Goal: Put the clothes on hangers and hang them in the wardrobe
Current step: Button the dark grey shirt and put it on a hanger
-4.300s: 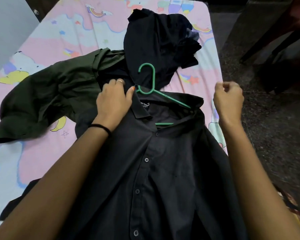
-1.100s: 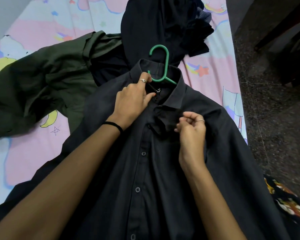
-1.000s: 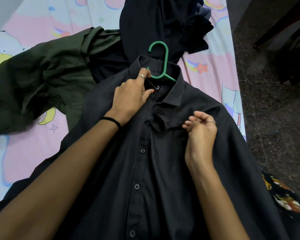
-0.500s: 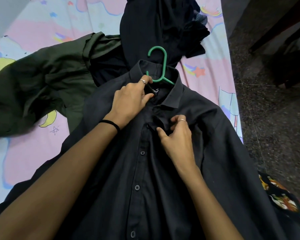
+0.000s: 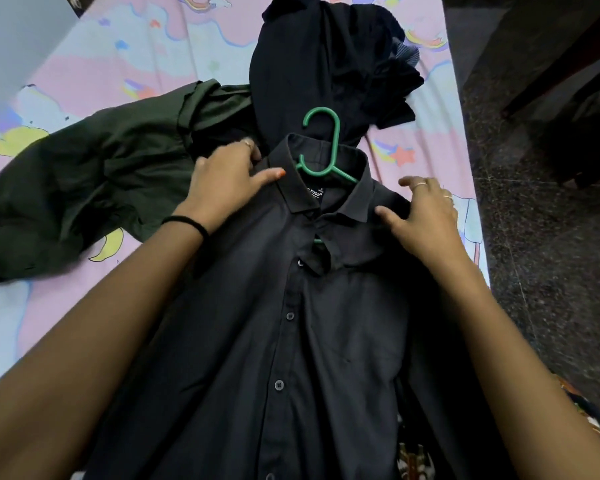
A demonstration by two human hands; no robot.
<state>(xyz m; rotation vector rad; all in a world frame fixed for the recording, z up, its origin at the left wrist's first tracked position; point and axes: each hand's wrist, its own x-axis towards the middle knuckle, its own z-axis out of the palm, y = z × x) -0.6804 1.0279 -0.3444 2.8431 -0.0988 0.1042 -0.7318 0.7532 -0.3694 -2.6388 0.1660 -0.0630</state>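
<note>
The black shirt (image 5: pixel 291 323) lies flat on the bed (image 5: pixel 84 64), green hanger (image 5: pixel 321 147) inside its collar, hook poking out above. Half a second ago the right hand (image 5: pixel 426 216) pinched the placket below the collar; now both hands lie spread on the shoulders, left hand (image 5: pixel 229 178) beside the collar (smoothing, holding nothing). Seemingly ready to lift.

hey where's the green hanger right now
In the head view, upper centre: the green hanger sits inside the black shirt collar on the bed, hook poking out toward the dark clothes pile, between both hands.
</note>
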